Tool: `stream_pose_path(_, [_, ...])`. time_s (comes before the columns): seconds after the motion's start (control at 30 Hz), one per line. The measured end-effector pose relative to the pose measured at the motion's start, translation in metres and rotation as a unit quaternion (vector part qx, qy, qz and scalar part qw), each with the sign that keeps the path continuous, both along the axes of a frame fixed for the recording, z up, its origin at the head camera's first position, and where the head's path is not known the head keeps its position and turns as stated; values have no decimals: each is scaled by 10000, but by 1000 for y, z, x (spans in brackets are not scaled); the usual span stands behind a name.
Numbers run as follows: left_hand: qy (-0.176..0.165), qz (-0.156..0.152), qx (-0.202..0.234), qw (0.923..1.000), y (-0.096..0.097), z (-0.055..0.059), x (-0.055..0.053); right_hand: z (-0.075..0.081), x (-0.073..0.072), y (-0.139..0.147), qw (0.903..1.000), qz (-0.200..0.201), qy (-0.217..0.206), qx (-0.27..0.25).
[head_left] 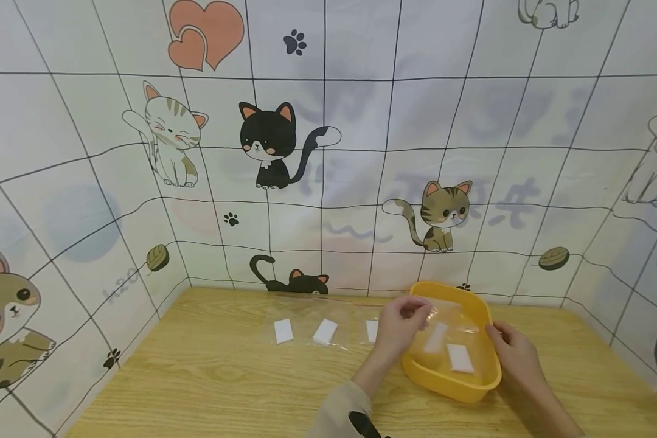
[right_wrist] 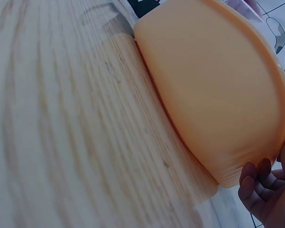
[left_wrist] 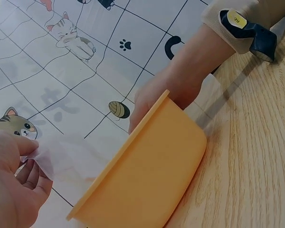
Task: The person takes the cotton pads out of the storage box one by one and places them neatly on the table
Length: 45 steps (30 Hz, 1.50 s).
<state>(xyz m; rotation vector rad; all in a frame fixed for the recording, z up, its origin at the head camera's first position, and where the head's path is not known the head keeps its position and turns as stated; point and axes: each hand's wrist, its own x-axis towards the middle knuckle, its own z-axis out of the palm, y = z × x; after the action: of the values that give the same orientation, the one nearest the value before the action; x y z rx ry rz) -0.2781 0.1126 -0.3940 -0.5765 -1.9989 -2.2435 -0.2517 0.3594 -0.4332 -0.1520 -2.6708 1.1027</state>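
My left hand (head_left: 402, 322) pinches the top edge of a clear plastic bag (head_left: 454, 313) over the yellow plastic basin (head_left: 454, 392). In the left wrist view, the thumb and fingertips of that hand meet on the thin film. My right hand (head_left: 517, 353) grips the basin's right rim; in the right wrist view, its fingers curl against the orange-looking outer wall. Within the basin's outline show a white rectangular block (head_left: 460, 358) and a fainter white piece (head_left: 435, 338) seen through the film.
Left of the basin, white blocks (head_left: 283, 331) lie in clear bags on the wooden table (head_left: 208, 377); the left hand partly covers one block (head_left: 371, 331). A cat-print sheet (head_left: 356, 182) hangs along the table's back and sides.
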Motion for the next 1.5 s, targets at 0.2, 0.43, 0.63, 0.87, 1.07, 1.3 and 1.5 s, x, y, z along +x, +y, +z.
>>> stream_pose_path(0.2, [24,26,189,9998,-7,0,-2,-1,-1,1,10000,16,-16,13])
stream_pose_path(0.43, [112,56,248,9996,-21,-1,-4,-1,0,1,10000,9,40,-13])
stream_pose_path(0.63, [77,170,435,9989,-29,-1,-6,-1,0,1,10000,6,-44,-55])
stream_pose_path(0.87, [191,377,550,9976,-33,-1,-8,-1,0,2,9999,-5,-96,-52])
stream_pose_path(1.07, [133,510,606,9968,-39,2,-10,-1,-1,1,10000,9,-19,-5])
stream_pose_path(1.3, [44,701,507,9962,-52,4,-11,-1,-1,1,10000,5,-40,-48])
stream_pose_path(1.5, [-12,907,424,9950,-66,4,-12,-1,0,1,10000,14,-27,-91])
